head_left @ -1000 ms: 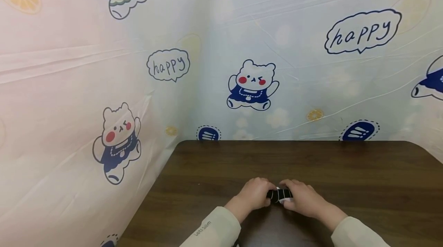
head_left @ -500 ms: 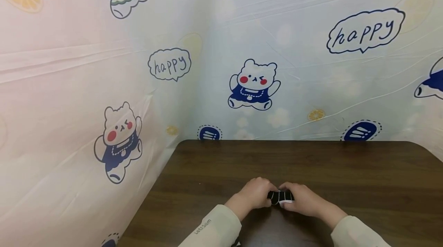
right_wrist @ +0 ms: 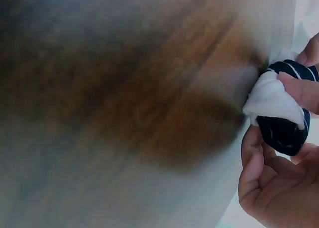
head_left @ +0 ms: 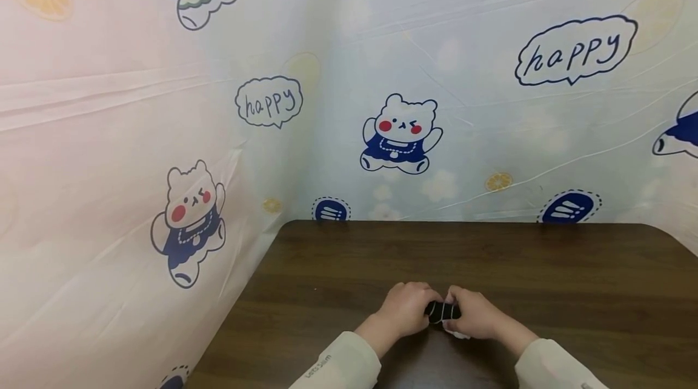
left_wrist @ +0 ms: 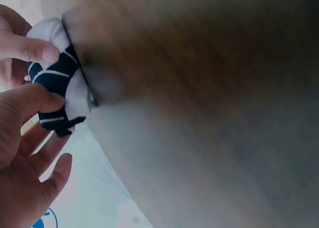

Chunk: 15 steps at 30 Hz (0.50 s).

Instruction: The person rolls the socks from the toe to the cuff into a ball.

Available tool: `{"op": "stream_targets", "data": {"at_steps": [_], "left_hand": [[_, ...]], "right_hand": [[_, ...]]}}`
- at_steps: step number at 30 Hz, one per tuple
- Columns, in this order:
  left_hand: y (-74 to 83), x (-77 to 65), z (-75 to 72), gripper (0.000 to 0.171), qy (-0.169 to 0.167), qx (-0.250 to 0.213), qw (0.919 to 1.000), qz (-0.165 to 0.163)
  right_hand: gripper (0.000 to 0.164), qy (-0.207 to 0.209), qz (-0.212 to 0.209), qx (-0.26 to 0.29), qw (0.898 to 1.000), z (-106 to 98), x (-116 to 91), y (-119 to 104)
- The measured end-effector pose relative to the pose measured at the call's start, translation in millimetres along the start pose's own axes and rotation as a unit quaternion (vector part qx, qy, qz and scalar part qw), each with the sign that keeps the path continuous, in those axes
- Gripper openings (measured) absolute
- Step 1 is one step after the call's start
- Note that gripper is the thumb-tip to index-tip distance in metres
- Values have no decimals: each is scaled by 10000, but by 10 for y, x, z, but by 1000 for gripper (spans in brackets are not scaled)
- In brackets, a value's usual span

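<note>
Both hands meet over a small bundled sock (head_left: 443, 312), black with thin white stripes and white fabric folded around it. My left hand (head_left: 406, 310) holds its left end. In the left wrist view the left thumb (left_wrist: 44, 99) presses on the striped cloth while the fingers reach underneath. My right hand (head_left: 477, 311) pinches the other end. A white flap of the sock (right_wrist: 271, 96) bulges out beside the right hand in the right wrist view, with a dark end below it. The sock's inner folds are hidden.
A dark brown wooden table (head_left: 349, 256) lies under the hands, with rounded far corners. Behind it and at the left hangs a pale curtain (head_left: 463, 104) printed with bears, orange slices and "happy" bubbles. Light sleeves (head_left: 346, 359) cover both forearms.
The hands have shifted slightly closer together on the sock. A white part of it now pokes out below the right hand, and the right fingers have changed their hold.
</note>
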State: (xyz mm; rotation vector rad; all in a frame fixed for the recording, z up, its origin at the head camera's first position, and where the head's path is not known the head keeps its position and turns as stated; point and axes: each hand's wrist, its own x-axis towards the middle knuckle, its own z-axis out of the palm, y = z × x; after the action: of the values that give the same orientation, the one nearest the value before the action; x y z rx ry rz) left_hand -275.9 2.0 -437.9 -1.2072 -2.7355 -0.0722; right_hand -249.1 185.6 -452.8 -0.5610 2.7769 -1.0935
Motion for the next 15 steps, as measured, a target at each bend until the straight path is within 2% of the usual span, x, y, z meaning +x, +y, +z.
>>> {"op": "stream_targets", "data": {"at_steps": [4, 8, 15], "left_hand": [[36, -27, 23, 41, 278, 74, 9994, -168], [62, -60, 19, 43, 534, 65, 9972, -519], [93, -115, -62, 46, 1119, -411, 9878, -1000]], "right_hand": [[31, 146, 31, -78, 9999, 28, -14, -2], [32, 250, 78, -80, 9996, 32, -32, -6], [30, 485, 136, -14, 9987, -43, -39, -9]]}}
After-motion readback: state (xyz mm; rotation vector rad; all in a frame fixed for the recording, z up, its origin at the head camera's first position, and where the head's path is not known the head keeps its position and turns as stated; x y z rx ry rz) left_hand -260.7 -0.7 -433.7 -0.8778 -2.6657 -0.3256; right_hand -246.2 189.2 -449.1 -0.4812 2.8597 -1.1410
